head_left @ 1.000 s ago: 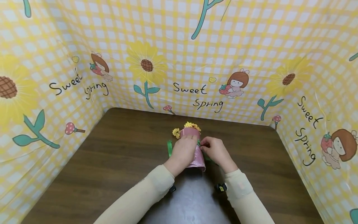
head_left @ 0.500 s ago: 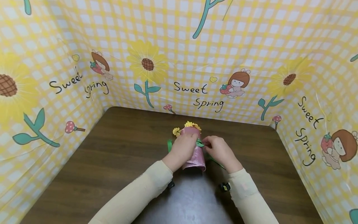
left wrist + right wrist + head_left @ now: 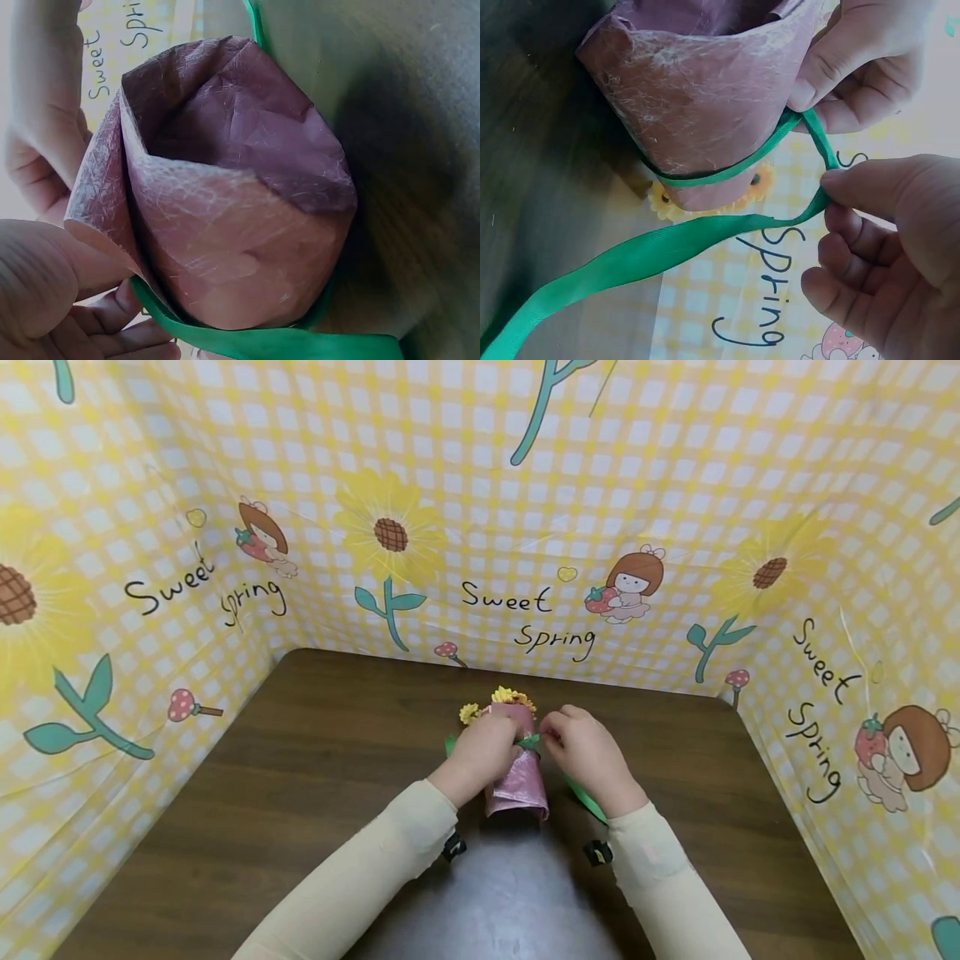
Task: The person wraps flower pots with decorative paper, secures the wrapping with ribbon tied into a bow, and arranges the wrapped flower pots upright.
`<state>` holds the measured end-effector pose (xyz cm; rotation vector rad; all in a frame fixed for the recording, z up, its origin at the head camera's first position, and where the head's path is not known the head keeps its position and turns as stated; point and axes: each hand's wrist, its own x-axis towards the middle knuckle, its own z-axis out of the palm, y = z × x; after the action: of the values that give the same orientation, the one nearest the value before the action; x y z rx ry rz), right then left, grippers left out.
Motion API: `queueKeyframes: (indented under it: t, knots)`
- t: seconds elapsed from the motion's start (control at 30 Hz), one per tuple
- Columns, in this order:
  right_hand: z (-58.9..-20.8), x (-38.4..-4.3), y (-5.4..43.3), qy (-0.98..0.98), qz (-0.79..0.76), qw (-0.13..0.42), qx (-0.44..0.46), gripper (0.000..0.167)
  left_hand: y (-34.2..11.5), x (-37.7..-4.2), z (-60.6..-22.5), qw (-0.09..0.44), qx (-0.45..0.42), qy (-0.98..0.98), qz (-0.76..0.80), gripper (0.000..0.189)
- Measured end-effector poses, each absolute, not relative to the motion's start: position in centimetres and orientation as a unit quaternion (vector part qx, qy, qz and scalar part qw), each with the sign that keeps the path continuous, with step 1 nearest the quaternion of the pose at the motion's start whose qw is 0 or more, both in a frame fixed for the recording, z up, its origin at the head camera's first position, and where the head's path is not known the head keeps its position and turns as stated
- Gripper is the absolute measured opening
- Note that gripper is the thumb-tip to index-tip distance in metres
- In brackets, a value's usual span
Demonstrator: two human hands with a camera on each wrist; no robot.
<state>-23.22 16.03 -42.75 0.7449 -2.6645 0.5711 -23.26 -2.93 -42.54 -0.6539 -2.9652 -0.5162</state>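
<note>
A bouquet of yellow flowers (image 3: pixel 508 695), rolled in shiny pink wrapping paper (image 3: pixel 520 785), lies on the table with its blooms toward the back. The paper's hollow lower end faces the left wrist camera. Round the roll runs a green ribbon (image 3: pixel 727 176). My left hand (image 3: pixel 480 752) lies over the roll's left side, pinching the ribbon against the paper between thumb and fingers. Just right of the roll, my right hand (image 3: pixel 588 756) pinches the ribbon between thumb and forefinger, its other fingers curled. A short stretch of ribbon spans the two hands, and a long tail hangs from the right one.
The dark wooden table (image 3: pixel 360 735) is bordered at the back and sides by a yellow checked cloth (image 3: pixel 480 510) printed with sunflowers. Another loose end of ribbon (image 3: pixel 450 745) shows left of the bouquet. Black wrist cameras (image 3: pixel 597 852) sit under both sleeves.
My right hand has moved slightly up, away from the roll, drawing the ribbon out between the hands. More of the tail shows below it. My left hand has shifted slightly left.
</note>
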Motion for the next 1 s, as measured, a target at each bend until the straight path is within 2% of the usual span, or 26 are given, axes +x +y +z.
queueKeyframes:
  t: [0.43, 0.57, 1.0]
  knots:
    - [-44.2, -24.0, 15.5, -0.927, 0.232, 0.188, 0.228, 0.003, -3.0, -23.1, -42.7, 0.037, -0.222, -0.966, -0.130, 0.010]
    - [-44.6, -24.2, 15.3, -0.927, 0.261, 0.173, 0.204, 0.004, -3.0, -22.9, -42.7, 0.041, -0.232, -0.965, -0.113, 0.020]
    - [-46.1, -24.8, 14.4, -0.903, 0.398, 0.101, 0.129, 0.007, -3.6, -23.2, -42.6, 0.043, -0.240, -0.955, -0.170, 0.035]
